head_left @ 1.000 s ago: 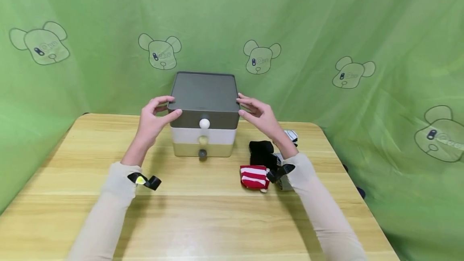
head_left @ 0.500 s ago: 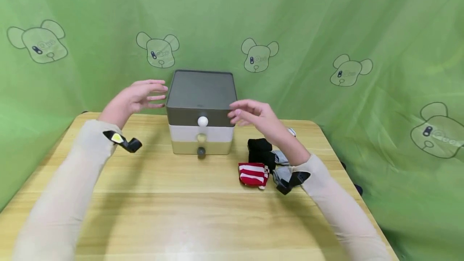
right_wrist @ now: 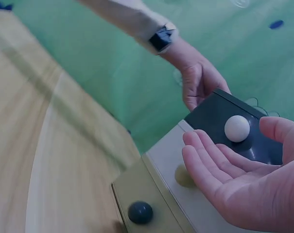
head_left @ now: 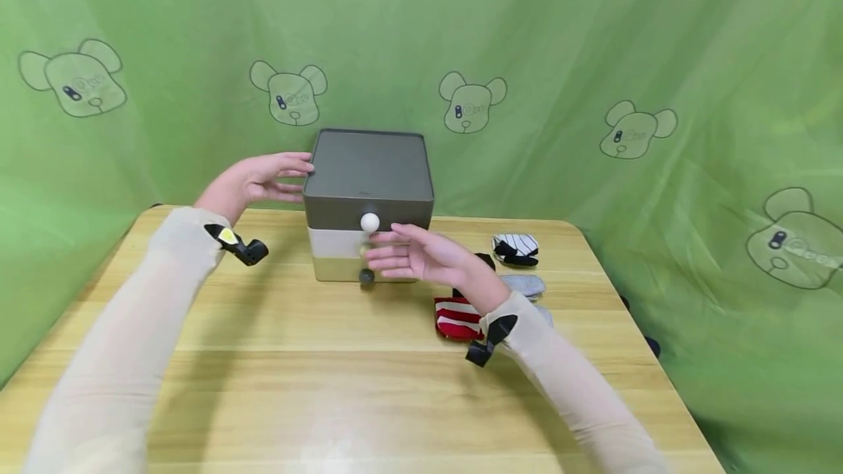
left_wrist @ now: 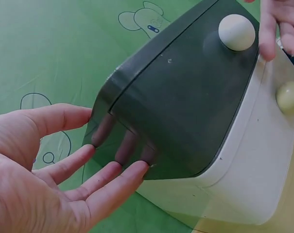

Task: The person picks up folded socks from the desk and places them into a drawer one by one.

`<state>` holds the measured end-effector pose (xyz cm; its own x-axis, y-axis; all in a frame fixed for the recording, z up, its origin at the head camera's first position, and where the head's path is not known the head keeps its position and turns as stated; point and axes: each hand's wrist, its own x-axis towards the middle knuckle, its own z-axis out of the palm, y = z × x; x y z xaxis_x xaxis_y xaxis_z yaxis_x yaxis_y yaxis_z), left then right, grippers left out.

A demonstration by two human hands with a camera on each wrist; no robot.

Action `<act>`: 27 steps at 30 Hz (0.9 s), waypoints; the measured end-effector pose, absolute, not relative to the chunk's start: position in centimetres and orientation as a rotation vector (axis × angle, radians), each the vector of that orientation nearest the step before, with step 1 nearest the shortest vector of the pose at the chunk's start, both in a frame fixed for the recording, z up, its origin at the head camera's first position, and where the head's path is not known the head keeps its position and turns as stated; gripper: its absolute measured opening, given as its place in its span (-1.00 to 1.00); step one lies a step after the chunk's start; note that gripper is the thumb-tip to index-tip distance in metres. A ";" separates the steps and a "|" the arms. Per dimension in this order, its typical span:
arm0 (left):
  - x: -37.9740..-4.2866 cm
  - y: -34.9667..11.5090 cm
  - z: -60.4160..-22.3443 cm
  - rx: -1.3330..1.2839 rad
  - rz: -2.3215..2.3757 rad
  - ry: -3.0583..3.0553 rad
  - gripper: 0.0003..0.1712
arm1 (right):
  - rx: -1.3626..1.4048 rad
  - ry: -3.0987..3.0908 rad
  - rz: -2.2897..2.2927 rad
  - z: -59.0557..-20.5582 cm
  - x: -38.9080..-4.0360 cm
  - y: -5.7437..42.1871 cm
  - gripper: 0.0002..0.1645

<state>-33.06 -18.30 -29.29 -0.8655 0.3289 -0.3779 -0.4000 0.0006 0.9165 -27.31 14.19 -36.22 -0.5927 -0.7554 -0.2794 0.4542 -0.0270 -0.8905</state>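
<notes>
A small three-tier drawer box (head_left: 369, 167) stands at the back of the table, its tiers dark grey, white and beige, each with a round knob. My left hand (head_left: 260, 175) lies along the box's left side, fingers extended; in the left wrist view the fingertips (left_wrist: 143, 167) touch the dark top tier. In front of the drawers is my right hand (head_left: 428, 258), palm turned up and fingers extended, holding nothing. It hovers near the cream middle knob (right_wrist: 184, 175), just below the white top knob (right_wrist: 237, 128). The dark bottom knob (head_left: 366, 276) shows beneath its fingers.
Right of the box lie several folded socks: a red-and-white striped one (head_left: 459, 317), a grey one (head_left: 523, 285), a white one with black lines (head_left: 516, 249), and a black one partly behind my right wrist. A green curtain (head_left: 382, 13) hangs behind the table (head_left: 316, 386).
Both hands have left the lid's front corners. The left hand backed off, then came to the box's left side; the right moved down and left to the front of the drawers, turning palm up.
</notes>
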 end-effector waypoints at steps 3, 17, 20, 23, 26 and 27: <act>-33.2 -18.1 -29.4 -0.080 1.908 1.814 -0.19 | -0.309 1.239 -1.821 -36.8 -27.8 13.6 -0.27; -33.9 -17.0 -28.5 -0.151 1.770 1.960 -0.05 | -0.298 1.011 -1.929 -37.4 -28.2 11.6 -0.36; -33.9 -16.8 -28.4 -0.174 1.761 1.983 -0.02 | -0.289 0.989 -1.954 -37.4 -28.2 11.4 -0.44; -33.9 -16.6 -28.4 -0.195 1.765 1.989 -0.02 | -0.273 0.966 -1.971 -37.3 -28.2 11.3 -0.47; -33.9 -16.6 -28.4 -0.203 1.758 2.001 -0.02 | -0.253 0.953 -1.981 -37.1 -28.2 11.2 -0.48; -33.9 -16.5 -28.4 -0.205 1.757 2.004 -0.02 | -0.249 0.954 -1.983 -37.0 -28.2 11.2 -0.48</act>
